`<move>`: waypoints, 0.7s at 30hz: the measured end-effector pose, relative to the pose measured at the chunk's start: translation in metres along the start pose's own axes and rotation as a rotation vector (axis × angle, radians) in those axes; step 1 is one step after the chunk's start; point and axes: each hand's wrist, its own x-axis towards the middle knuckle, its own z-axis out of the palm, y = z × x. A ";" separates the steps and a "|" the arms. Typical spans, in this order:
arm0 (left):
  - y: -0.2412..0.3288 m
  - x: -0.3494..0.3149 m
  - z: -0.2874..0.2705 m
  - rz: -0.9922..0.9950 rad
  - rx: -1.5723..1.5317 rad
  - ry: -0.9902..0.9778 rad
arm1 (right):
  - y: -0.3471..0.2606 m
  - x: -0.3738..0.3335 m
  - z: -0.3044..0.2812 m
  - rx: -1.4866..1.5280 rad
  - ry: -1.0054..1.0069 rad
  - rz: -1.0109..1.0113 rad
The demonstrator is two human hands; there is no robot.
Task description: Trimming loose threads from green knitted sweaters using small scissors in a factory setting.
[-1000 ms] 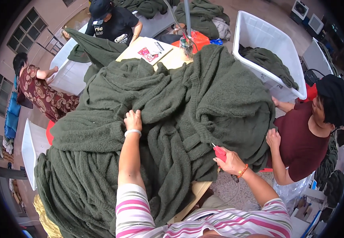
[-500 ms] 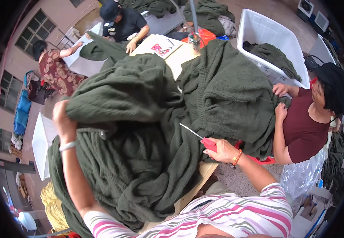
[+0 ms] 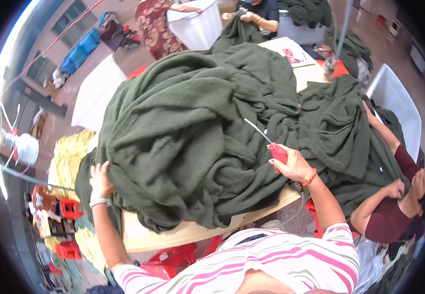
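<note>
A big heap of dark green fleece fabric [image 3: 173, 132] covers most of the table in front of me. At its left edge my left hand [image 3: 100, 180] lies against the cloth, fingers stretched and apart. My right hand [image 3: 294, 165] is closed around a red-handled tool [image 3: 279, 154] with a long, thin metal rod. The rod points up and left over the heap; I cannot tell whether its tip touches the fabric. To the right, more green fleece [image 3: 337, 127] with a ribbed band joins or overlaps the heap.
A co-worker in maroon [image 3: 391, 220] handles green cloth at the right, beside a white bin [image 3: 398, 93]. Two other people work at the far side. The pale table edge [image 3: 148, 232] shows near me. A red stool [image 3: 170, 259] and yellow cloth [image 3: 70, 157] are at the left.
My left hand has let go of the lifted fleece and come down to the heap's left edge; the fabric now lies spread over the pile. My view has shifted left. The tool stays in my right hand.
</note>
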 end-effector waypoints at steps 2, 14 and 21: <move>0.007 -0.032 0.010 -0.102 -0.018 -0.028 | -0.008 0.004 0.010 -0.022 -0.039 -0.049; 0.188 -0.070 -0.010 0.122 -0.493 0.667 | -0.030 -0.008 0.045 -0.117 -0.082 -0.235; 0.180 -0.121 0.054 -0.241 -1.361 0.260 | -0.024 -0.029 0.030 -0.188 -0.047 -0.207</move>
